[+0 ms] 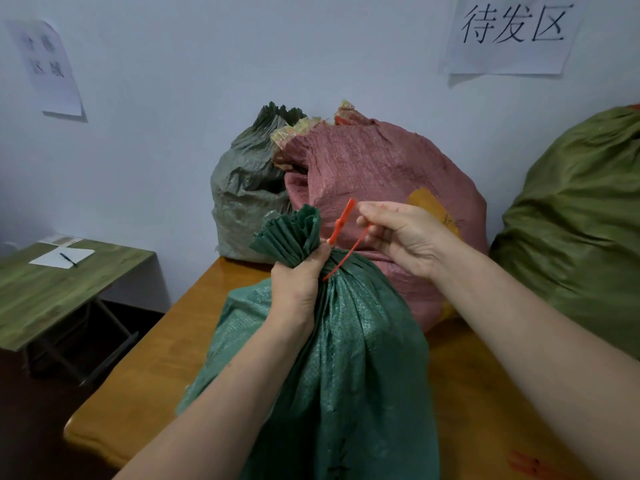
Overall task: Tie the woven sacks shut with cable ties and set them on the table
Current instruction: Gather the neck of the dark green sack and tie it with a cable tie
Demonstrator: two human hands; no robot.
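A dark green woven sack (pixel 346 358) stands near the middle on a glossy orange-brown wooden table (pixel 156 358). Its coarse plastic weave has a faint sheen, and its mouth is bunched into tight pleats that fan out above the neck. The left hand (pixel 301 282) grips that gathered neck, fingers curled fully round it just below the pleated frill. A thin red cable tie (pixel 341 233) meets the neck just beside this hand. Its flat tab sticks up and to the right, and its narrow strap slants from the neck up to the right hand (pixel 405 237), which pinches it between thumb and fingertips with the other fingers folded in. Just behind, farther along the table, sits a bulging pink woven sack (pixel 381 168) with a crinkled skin and a yellow patch. To its left a crumpled grey-green sack (pixel 246 188) slumps against the pale wall. A large, smooth olive sack (pixel 571 237) fills the far right. At the table's near right edge lie some blurred red strips (pixel 523 462), possibly more ties. On the left stands a low folding table (pixel 52 306) with a green wood-grain top, bearing a white sheet (pixel 45 259) and a dark pen (pixel 68 259). Two paper signs hang on the wall, one at far left (pixel 48 64) and one at far right (pixel 509 57), each with dark brushed characters.
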